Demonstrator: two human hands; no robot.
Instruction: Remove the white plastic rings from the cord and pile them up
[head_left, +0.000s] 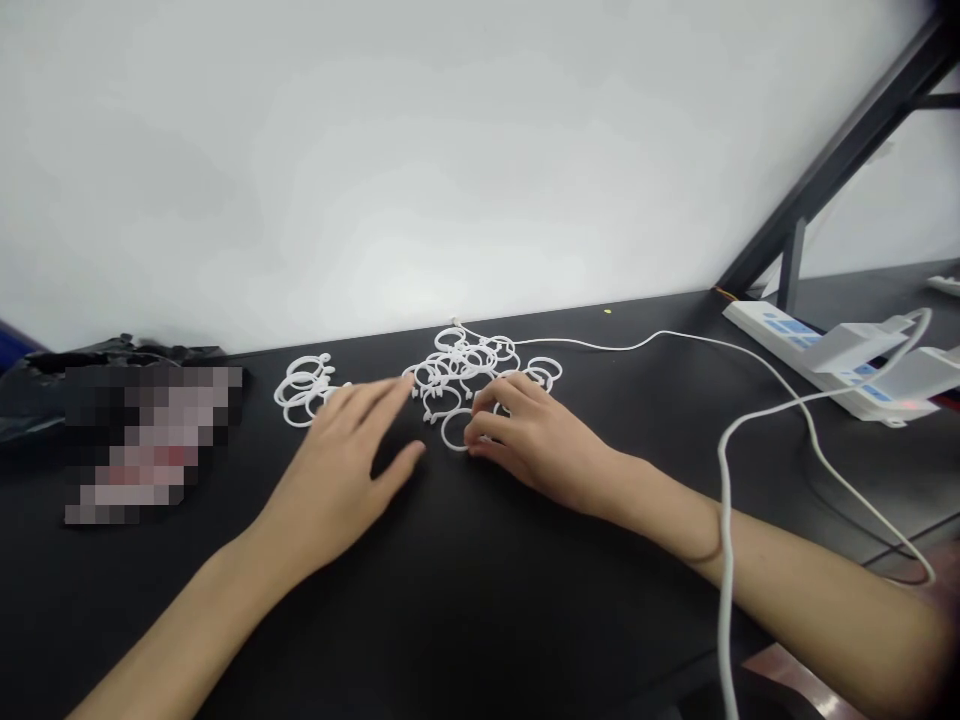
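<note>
Right hand (536, 437) pinching white coil (443, 432); left hand (330, 470) spread, empty, smaller pile (301, 388) just beyond it. Step, judged: picking; next calls for clean separation.

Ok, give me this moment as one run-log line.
Left hand: open, nothing visibly held | right hand: curled at white loop, grip unclear | larger loop pile: centre | smaller loop pile: further left
</note>
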